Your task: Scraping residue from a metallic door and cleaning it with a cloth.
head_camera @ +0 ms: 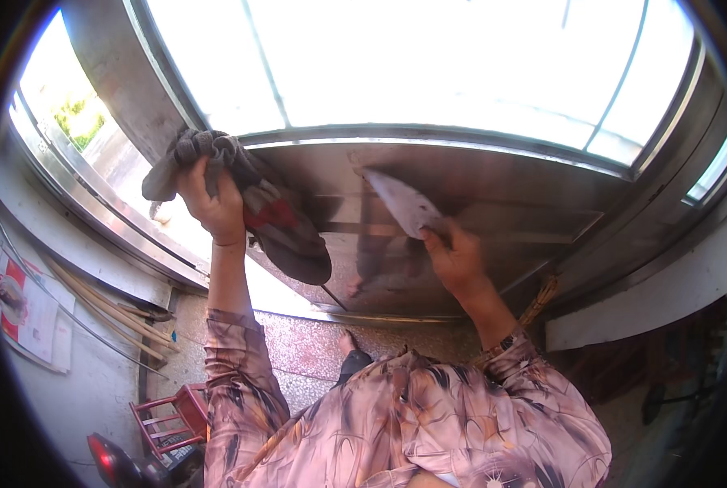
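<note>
My left hand (214, 204) grips a bunched grey knitted cloth (287, 235) with a red band, near the lower left corner of a window frame. One rounded, sock-like end of the cloth hangs down across a shiny metal door panel (491, 201). Between the thumb and fingers of my right hand (458, 253) is a thin, pale flat piece (403, 201) with dark specks; its material is unclear. The upper tip of that piece lies at a pale smudge (356, 160) on the panel, just below the frame; whether it touches cannot be told.
Above the panel is a bright glazed window (412, 67). At left, wooden poles (110, 308) and a thin rod lean by a white wall (82, 402) with papers (34, 311). A small red stool (177, 418) stands on the speckled floor (302, 341). Straw bristles (540, 299) show at right.
</note>
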Available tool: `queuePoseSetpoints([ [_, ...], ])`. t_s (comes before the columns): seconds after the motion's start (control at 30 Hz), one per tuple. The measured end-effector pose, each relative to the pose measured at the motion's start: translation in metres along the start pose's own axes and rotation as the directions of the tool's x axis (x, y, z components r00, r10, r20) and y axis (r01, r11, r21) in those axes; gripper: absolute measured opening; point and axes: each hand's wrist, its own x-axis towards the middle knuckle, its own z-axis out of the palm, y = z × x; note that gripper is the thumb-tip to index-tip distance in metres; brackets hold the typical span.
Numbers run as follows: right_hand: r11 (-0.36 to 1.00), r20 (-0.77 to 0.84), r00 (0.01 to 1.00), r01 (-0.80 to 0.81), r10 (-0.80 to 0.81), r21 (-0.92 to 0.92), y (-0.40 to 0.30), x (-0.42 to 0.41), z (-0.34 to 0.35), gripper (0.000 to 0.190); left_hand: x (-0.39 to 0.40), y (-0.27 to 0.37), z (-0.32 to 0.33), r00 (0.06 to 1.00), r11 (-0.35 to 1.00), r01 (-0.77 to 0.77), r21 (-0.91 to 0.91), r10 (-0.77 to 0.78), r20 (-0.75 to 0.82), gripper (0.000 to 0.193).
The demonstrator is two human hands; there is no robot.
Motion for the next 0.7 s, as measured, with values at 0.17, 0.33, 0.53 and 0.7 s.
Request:
queuePoseSetpoints([
  [0.17,0.988,-0.035,0.994,-0.099,0.104,0.119,-0.0005,-0.0020,0.0017,0.018,0.0022,0.0023,0.0004,0.999,1.000,-0.023,0.013,0.024,-0.022,0.021],
  [0.33,0.996,0.110,0.993,-0.025,0.034,-0.080,-0.0058,-0.0008,0.0014,0.018,0.0010,0.0003,-0.0025,1.000,1.000,0.011,0.009,-0.011,0.020,0.021],
  [0.53,0.998,-0.019,0.999,-0.032,0.033,0.045,-0.0082,0.0024,0.0057,0.016,0.0015,0.0039,-0.0015,1.000,1.000,-0.007,0.012,0.006,0.009,0.022],
  [0.7,0.994,0.135,0.991,-0.003,0.018,-0.112,-0.0084,0.0008,0.0044,0.015,0.0008,0.0041,-0.0018,1.000,1.000,0.015,0.001,-0.015,0.016,0.022],
])
